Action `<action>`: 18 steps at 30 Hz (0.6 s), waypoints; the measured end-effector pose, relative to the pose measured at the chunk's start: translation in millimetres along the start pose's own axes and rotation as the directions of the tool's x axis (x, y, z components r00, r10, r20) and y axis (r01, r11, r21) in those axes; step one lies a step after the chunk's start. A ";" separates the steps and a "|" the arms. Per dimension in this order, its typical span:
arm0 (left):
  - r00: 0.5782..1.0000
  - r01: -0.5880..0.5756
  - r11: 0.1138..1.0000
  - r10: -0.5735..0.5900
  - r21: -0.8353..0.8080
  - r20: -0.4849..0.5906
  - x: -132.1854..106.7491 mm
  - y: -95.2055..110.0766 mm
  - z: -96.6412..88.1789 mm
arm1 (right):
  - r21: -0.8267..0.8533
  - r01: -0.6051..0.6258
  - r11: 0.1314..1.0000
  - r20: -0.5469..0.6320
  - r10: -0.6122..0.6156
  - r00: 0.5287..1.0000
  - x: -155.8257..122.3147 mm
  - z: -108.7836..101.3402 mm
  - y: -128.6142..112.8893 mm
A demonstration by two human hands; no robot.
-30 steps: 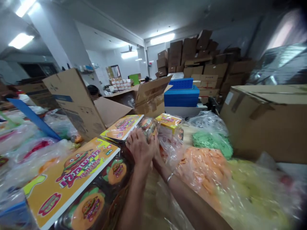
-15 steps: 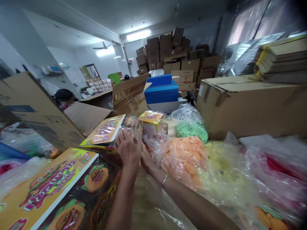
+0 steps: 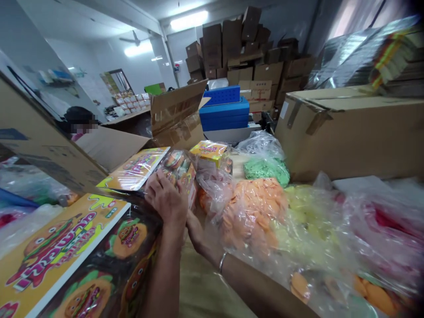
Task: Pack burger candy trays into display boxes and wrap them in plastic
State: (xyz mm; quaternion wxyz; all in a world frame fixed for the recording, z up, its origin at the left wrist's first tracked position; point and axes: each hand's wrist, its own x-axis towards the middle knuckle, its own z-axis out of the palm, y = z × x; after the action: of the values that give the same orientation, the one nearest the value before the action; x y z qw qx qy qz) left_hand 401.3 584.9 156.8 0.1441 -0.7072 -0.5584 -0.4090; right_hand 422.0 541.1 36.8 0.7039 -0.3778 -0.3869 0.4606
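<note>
A yellow-topped display box (image 3: 134, 170) wrapped in clear film shows toy burgers in its front part. My left hand (image 3: 167, 196) lies on the burger part with its fingers spread, pressing the film and not wrapped round anything. Close by the near end of that box is my right hand (image 3: 200, 236), a silver bangle at its wrist. Its fingers are mostly hidden behind my left hand and wrist. A larger-looking display box (image 3: 69, 234) with the same burger print lies nearer me on the left.
A small yellow carton (image 3: 208, 150) stands beyond my hands. To the right lie clear bags of orange pieces (image 3: 255, 205), green pieces (image 3: 266, 170) and yellow pieces (image 3: 309, 216). A large carton (image 3: 354, 134) stands behind them. Another person (image 3: 79, 119) is beyond open carton flaps.
The view has tilted down and shifted slightly. My left hand has slid towards the near left on the box film, baring more burgers. My right hand has drawn back a little.
</note>
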 end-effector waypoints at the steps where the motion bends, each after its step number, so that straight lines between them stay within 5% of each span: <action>1: 1.000 0.000 1.000 0.000 0.000 0.001 -1.2 0.9 -0.3 | -0.137 -0.016 0.990 0.012 0.018 1.000 -5.6 -11.7 2.5; 5: 1.000 -0.021 0.999 0.021 -0.041 -0.008 -1.0 4.4 -7.9 | -0.483 -0.084 0.872 -0.026 0.082 0.996 -37.2 -56.3 -4.4; 9: 0.978 -0.165 0.981 0.150 -0.103 -0.144 -21.7 6.8 -13.0 | -0.679 0.136 0.721 0.082 -0.109 0.991 -100.1 -94.4 -43.9; 12: 0.921 -0.367 0.905 0.321 -0.217 -0.221 -92.2 9.1 -2.2 | -0.764 0.296 0.574 0.187 -0.242 0.952 -177.0 -126.6 -64.5; 14: 0.888 -0.446 0.787 0.448 -0.425 -0.103 -170.8 16.8 3.8 | -0.834 0.321 0.448 0.184 -0.323 0.928 -243.5 -155.6 -63.6; 16: 0.773 -0.389 0.610 0.624 -0.690 0.116 -260.8 31.0 -3.2 | -0.919 0.228 0.321 0.099 -0.372 0.923 -322.9 -191.9 -55.2; 17: 0.630 -0.262 0.555 0.718 -0.789 0.296 -303.8 39.4 -13.3 | -0.946 0.127 0.298 0.011 -0.362 0.932 -366.9 -211.8 -50.5; 18: 0.404 -0.133 0.516 0.808 -0.846 0.429 -342.3 48.0 -27.3 | -0.955 -0.010 0.298 -0.121 -0.356 0.927 -412.8 -231.9 -46.6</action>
State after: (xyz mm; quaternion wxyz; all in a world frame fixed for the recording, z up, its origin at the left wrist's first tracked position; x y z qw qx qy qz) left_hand 419.2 320.8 -67.1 -0.2799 -0.9415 -0.1048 -0.1560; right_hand 531.6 98.6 -99.2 0.4473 -0.7384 -0.5047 0.0021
